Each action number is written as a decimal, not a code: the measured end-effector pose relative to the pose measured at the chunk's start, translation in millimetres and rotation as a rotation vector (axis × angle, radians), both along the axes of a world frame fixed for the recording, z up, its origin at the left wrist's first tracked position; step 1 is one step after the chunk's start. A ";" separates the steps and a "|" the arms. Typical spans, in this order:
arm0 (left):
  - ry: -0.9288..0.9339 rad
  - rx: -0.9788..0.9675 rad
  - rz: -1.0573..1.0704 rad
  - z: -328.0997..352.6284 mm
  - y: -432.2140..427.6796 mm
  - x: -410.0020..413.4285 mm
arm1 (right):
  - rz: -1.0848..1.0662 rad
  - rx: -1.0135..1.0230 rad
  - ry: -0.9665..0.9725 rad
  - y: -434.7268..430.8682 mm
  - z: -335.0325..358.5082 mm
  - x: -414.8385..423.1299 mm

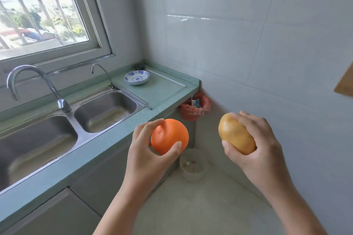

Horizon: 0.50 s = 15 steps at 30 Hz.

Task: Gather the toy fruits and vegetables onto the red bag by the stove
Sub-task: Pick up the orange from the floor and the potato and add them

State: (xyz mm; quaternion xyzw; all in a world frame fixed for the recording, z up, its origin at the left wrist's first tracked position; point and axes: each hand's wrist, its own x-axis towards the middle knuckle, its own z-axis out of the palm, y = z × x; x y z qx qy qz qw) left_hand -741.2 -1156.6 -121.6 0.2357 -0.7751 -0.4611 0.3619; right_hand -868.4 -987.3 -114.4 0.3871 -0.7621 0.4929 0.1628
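My left hand [147,150] grips a round orange toy fruit [169,136], held in the air just off the front edge of the green counter [107,145]. My right hand [254,143] grips a yellow-brown toy potato [234,133], raised over the floor near the tiled wall. A red plastic bag [194,109] lines a bin on the floor past the counter's end, in the corner. No stove is in view.
A double steel sink [57,128] with a tall tap [38,86] fills the counter's left. A blue-and-white bowl [137,77] sits at the counter's far end. A small white bucket [193,165] stands on the floor below my hands. A wooden edge [345,82] juts in at right.
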 end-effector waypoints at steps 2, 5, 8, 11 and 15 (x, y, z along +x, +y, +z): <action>0.016 -0.027 0.025 7.5 -14.8 7.9 | 0.026 0.009 0.025 -15.2 9.2 3.9; 0.044 -0.057 0.060 19.0 -41.8 19.4 | 0.075 0.002 0.050 -48.1 22.3 11.4; 0.068 -0.076 0.094 27.7 -75.2 32.7 | 0.119 -0.013 0.065 -91.7 33.3 19.5; 0.070 -0.105 0.149 31.8 -113.0 47.0 | 0.186 -0.026 0.063 -141.7 39.7 31.2; 0.063 -0.144 0.221 29.1 -170.1 71.7 | 0.268 -0.036 0.061 -219.0 37.0 50.5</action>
